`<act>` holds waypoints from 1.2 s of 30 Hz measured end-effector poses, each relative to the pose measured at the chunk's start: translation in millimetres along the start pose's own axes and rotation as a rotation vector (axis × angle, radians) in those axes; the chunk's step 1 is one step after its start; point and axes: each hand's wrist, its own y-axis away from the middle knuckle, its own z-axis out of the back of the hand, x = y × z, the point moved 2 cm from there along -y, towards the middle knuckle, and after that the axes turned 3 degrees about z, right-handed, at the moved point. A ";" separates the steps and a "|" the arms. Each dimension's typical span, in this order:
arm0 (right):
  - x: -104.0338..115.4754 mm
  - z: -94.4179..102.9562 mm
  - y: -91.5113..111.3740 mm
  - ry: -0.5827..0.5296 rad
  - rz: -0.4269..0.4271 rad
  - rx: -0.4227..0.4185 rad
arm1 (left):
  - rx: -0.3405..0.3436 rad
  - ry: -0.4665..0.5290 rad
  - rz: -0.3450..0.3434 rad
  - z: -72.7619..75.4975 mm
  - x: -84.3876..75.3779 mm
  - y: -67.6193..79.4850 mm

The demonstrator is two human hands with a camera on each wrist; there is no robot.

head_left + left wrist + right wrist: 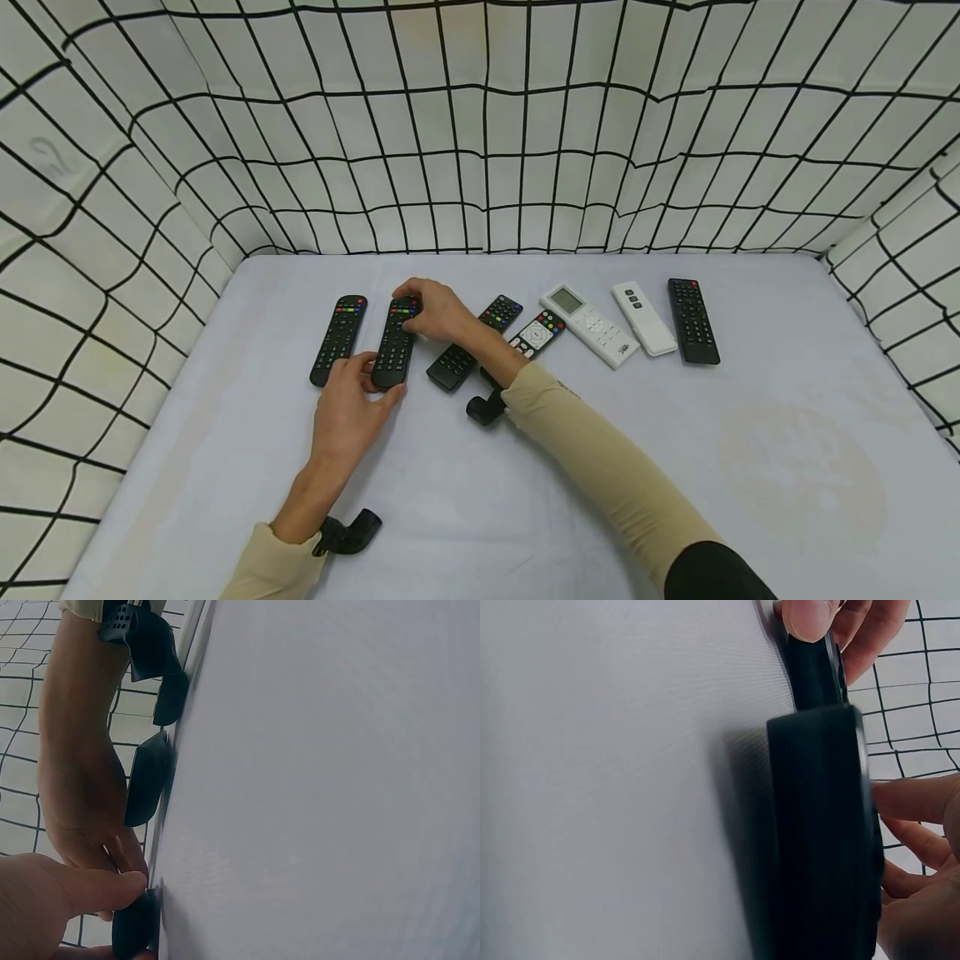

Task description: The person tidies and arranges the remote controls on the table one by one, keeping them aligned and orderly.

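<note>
Black remote (393, 348) lies between my right hand (441, 312), pinching its far end, and left hand (349, 418), holding the near. I should guide both ends evenly.

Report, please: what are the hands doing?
Left hand grips near end of black remote control. Right hand holds far end. Second black remote close on its left.

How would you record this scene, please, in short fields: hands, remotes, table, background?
Held remote: black, second from left
Left hand: holds its near end
Right hand: holds its far end
Leftmost remote: black
Partly behind right arm: two dark remotes
Farther right: two white remotes, then the rightmost remote, black
Table: white
Background: black net
</note>
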 end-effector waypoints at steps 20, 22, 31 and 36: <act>-3.9 16.1 16.5 -0.004 -0.024 -0.048 | -0.113 -0.044 -0.087 -0.4 -11.4 3.4; -5.2 20.0 20.1 -0.020 -0.025 -0.061 | -0.107 -0.014 -0.105 -2.5 -14.2 3.1; -17.0 44.4 37.5 -0.058 -0.040 -0.163 | -0.062 0.081 -0.198 -16.1 -27.3 4.4; -25.6 57.5 49.7 -0.070 -0.073 -0.215 | -0.033 0.107 -0.222 -20.6 -30.9 6.1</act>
